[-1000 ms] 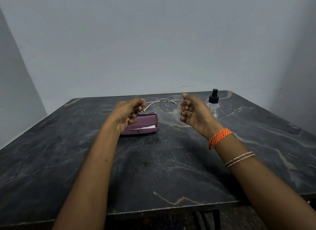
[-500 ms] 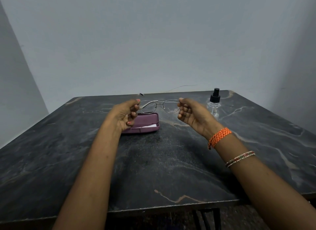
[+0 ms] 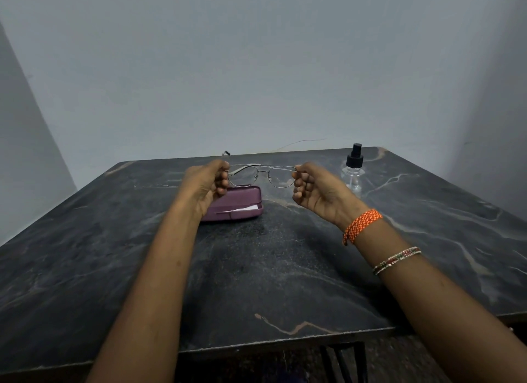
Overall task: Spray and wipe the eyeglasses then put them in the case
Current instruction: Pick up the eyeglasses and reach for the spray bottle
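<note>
A dark marble-patterned table [image 3: 114,268] is seen from above, with a plain grey wall behind it. The left hand [image 3: 204,187] is raised above the table at about 11 o'clock from the frame centre. Its fingers are curled narrowly, and the left end of the eyeglasses [image 3: 262,176] is pinched between thumb and fingers. One temple arm tip is seen projecting above this hand. The maroon case [image 3: 239,203] lies on the table directly below and partly behind the left hand; its lid appears nearly shut, with a white slip visible at the front seam. The eyeglasses are held in the air, level, lenses side by side, above the table and just beyond the case toward 12 o'clock. The right end of the frame is pinched by the right hand [image 3: 319,191], whose fingers are likewise curled tightly. An orange woven band and a beaded bangle are worn on the right forearm. The clear spray bottle [image 3: 353,171], with a black nozzle, stands upright on the table at 1 o'clock, just beyond the right hand.
</note>
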